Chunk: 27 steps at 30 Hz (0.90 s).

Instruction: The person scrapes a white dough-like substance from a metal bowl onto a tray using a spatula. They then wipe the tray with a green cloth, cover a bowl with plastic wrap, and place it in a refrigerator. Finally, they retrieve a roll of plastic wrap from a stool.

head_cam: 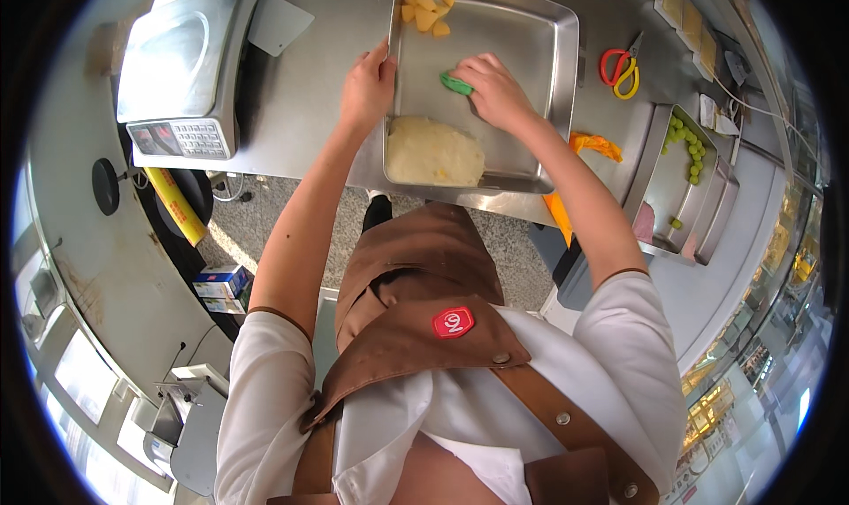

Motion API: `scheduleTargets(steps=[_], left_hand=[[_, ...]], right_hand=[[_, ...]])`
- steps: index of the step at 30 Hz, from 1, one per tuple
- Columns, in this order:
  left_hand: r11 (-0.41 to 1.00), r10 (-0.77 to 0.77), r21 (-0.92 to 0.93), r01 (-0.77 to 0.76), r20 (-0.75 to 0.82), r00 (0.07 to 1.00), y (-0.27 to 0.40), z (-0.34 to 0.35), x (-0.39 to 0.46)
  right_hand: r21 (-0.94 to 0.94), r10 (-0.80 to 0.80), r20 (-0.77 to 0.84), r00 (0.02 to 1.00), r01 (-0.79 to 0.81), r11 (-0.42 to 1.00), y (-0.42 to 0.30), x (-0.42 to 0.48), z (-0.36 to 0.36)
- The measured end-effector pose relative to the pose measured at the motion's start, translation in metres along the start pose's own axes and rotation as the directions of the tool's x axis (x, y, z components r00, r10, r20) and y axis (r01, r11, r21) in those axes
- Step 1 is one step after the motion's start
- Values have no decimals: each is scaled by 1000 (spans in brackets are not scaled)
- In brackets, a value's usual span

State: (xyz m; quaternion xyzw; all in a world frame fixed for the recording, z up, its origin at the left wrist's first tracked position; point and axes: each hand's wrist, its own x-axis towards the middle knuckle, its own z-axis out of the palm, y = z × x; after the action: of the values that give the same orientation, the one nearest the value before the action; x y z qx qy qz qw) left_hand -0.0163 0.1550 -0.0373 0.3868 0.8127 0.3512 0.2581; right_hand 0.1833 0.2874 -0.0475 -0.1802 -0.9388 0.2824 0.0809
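A rectangular stainless steel tray (511, 24) lies on the metal worktop before me. My left hand (368, 87) grips its left rim, with the thumb at the top edge. My right hand (494, 90) reaches into the tray and holds a bunched green cloth (457, 83) against or just above its floor; contact is not clear. In the far left corner sits a small pile of yellow-orange fruit chunks (426, 13). A pale, soft slab of food (434, 152) fills the near left corner, close to my right wrist.
A digital scale (182, 54) stands left, beside a white scraper sheet (280, 24). Scissors with red and yellow handles (621, 70) lie right of the tray. An orange wrapper-like piece (597, 147) is at its right edge. Farther right, another metal tray (670, 193) holds green grapes (686, 140).
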Motion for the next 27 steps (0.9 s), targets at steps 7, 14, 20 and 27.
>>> scheduleTargets(steps=[7, 14, 20, 27], left_hand=[[986, -104, -137, 97, -42, 994, -3, 17, -2], [983, -113, -149, 111, -11, 993, 0, 9, 0], [962, -166, -211, 173, 49, 985, -1, 8, -3], [950, -225, -205, 234, 66, 972, 8, 5, -4]], right_hand=[[-144, -30, 206, 978, 60, 988, -18, -80, -35], [-74, 211, 357, 910, -197, 978, -28, -94, -48], [-39, 90, 118, 989, -86, 996, -25, -82, -33], [45, 163, 478, 863, -210, 977, -28, -115, -35]])
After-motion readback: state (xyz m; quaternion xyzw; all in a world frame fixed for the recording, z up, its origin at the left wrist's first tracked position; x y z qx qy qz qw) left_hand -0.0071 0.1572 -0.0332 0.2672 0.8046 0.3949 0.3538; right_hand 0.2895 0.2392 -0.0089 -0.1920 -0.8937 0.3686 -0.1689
